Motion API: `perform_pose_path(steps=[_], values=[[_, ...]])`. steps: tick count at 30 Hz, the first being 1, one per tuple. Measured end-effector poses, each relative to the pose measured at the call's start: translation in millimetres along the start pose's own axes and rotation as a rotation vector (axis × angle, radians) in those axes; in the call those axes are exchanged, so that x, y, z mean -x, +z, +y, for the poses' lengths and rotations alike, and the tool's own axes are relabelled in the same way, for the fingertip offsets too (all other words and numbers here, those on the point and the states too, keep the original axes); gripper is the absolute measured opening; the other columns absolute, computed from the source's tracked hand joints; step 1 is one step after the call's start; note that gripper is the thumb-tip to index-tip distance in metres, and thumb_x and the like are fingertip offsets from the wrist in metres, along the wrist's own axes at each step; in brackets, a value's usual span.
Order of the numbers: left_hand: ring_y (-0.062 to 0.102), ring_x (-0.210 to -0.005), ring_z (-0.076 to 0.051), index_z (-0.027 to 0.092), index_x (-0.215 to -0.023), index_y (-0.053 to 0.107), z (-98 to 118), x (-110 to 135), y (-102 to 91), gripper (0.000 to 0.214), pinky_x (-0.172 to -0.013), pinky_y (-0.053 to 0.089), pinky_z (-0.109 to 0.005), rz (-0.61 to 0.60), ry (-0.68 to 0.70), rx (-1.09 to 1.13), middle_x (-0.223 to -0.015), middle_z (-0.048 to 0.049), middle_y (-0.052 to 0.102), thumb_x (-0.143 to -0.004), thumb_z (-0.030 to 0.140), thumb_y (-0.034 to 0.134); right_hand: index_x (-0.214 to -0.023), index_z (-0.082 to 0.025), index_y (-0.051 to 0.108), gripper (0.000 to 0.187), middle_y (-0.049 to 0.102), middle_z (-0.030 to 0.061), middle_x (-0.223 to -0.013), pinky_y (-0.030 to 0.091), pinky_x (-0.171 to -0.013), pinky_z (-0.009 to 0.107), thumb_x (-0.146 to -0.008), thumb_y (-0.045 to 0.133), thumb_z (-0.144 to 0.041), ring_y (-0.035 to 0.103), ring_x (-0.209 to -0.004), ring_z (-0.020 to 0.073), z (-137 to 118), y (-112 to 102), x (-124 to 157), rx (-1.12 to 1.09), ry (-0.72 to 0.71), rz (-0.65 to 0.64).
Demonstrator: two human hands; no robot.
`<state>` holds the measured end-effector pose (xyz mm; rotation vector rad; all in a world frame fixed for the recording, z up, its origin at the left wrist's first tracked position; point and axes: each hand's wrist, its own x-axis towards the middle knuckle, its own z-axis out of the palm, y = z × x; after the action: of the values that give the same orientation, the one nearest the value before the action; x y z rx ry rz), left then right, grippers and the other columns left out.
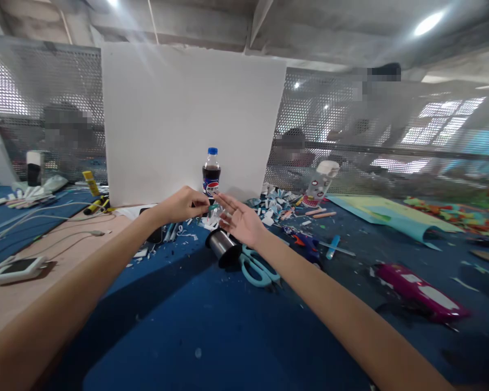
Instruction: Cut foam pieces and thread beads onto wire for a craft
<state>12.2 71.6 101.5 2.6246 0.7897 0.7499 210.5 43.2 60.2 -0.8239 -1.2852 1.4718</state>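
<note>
My left hand [186, 205] is closed in a pinch; whatever is between its fingertips is too small to make out. Facing it, my right hand [244, 224] is open, fingers stretched out toward the left hand. A cola bottle [212, 172] with a blue cap stands upright just behind both hands. Below the right hand lies a spool [223, 247] wound with dark, shiny thread or wire. Scissors [256, 271] with light blue handles rest beside the spool, partly hidden by my right forearm. Something clear and greenish shows between the hands, its kind unclear.
A white board [191, 119] stands at the back. Paper scraps [279, 203] lie to the right, near a clear cup [320, 184]. A magenta tool [421, 292] and coloured sheets [385, 212] lie farther right. Cables and a white device [18, 270] are at left.
</note>
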Motion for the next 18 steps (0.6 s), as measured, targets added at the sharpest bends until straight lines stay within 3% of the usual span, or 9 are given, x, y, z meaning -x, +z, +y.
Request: perform_pose_path(steps=[5, 10, 15, 18], values=[[0.042, -0.051, -0.010, 0.017, -0.064, 0.060, 9.9, 0.0, -5.0, 0.021, -0.052, 0.031, -0.025, 0.045, -0.036, 0.027, -0.053, 0.0004, 0.052, -0.079, 0.027, 0.051, -0.106, -0.019, 0.059, 0.036, 0.060, 0.0079, -0.114, 0.048, -0.068, 0.031, -0.071, 0.060, -0.024, 0.056, -0.064, 0.0114, 2.4, 8.9, 2.2, 0.220, -0.138, -0.072], [0.035, -0.051, -0.010, 0.016, -0.057, 0.053, 19.7, 0.4, -8.0, 0.025, -0.052, 0.027, -0.026, 0.082, -0.058, 0.065, -0.052, 0.0027, 0.042, -0.079, 0.029, 0.050, -0.101, -0.016, 0.058, 0.038, 0.063, 0.0085, -0.101, 0.047, -0.060, 0.029, -0.069, 0.067, -0.034, 0.056, -0.060, 0.0113, 8.1, 13.9, 1.9, 0.534, -0.248, -0.071], [0.035, -0.048, -0.009, 0.017, -0.061, 0.054, 19.7, -3.0, -3.0, 0.028, -0.049, 0.025, -0.026, 0.047, -0.151, 0.242, -0.051, 0.0027, 0.041, -0.081, 0.036, 0.050, -0.091, -0.015, 0.062, 0.027, 0.066, 0.0025, -0.068, 0.044, -0.057, 0.026, -0.074, 0.063, -0.036, 0.055, -0.054, 0.0117, 6.9, 16.9, 4.1, 0.511, -0.221, -0.069], [0.044, -0.057, -0.011, 0.018, -0.070, 0.055, 14.5, -6.8, -1.0, 0.023, -0.055, 0.033, -0.026, 0.141, -0.174, 0.329, -0.062, -0.0005, 0.051, -0.079, 0.039, 0.053, -0.079, -0.016, 0.067, 0.028, 0.064, 0.0015, -0.059, 0.041, -0.054, 0.024, -0.078, 0.056, -0.041, 0.050, -0.048, 0.0098, 4.0, 17.6, 4.5, 0.487, -0.222, -0.074]])
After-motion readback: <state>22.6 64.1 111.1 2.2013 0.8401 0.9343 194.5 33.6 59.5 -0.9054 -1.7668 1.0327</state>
